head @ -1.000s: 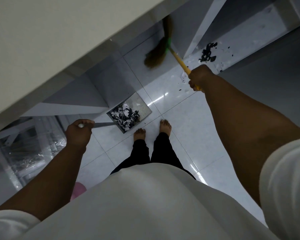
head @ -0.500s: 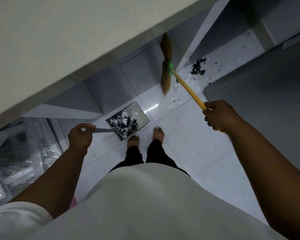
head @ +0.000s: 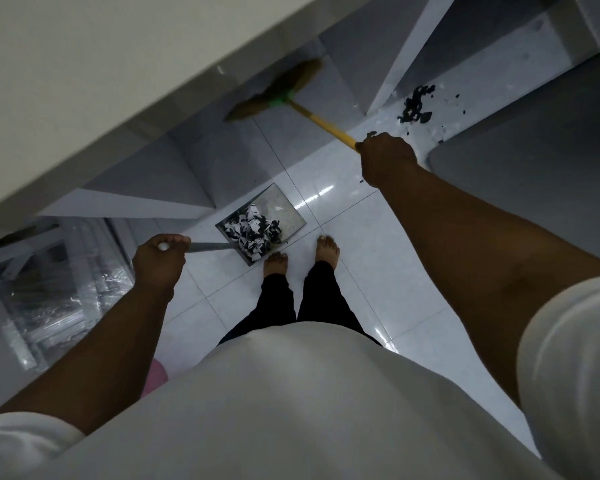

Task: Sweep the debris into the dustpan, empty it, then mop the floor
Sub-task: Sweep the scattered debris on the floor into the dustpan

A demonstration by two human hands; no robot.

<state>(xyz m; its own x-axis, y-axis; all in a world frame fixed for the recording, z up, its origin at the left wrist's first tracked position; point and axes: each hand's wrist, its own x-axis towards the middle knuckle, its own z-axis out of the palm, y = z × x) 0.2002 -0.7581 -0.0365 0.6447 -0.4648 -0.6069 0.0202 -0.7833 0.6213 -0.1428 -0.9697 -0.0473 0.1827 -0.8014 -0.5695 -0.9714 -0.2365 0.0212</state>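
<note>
My left hand (head: 158, 263) grips the long grey handle of a metal dustpan (head: 288, 213), which sits on the white tiled floor just ahead of my bare feet and holds black and white scraps. My right hand (head: 387, 161) grips the yellow handle of a broom (head: 278, 90). Its straw head is blurred, up near the base of the wall at the top middle. A pile of dark debris (head: 414, 105) lies on the floor to the right of the broom, beyond my right hand, with small specks scattered around it.
A pale wall (head: 101, 81) runs across the upper left. Grey panels stand along its base. Something wrapped in shiny plastic (head: 52, 299) sits at the left. A pink object (head: 155, 375) shows by my left arm. A grey surface (head: 534, 188) borders the floor at right.
My right hand has moved forward and up with the broom. The broom head has swung left toward the wall. The dustpan and my left hand have stayed in place.
</note>
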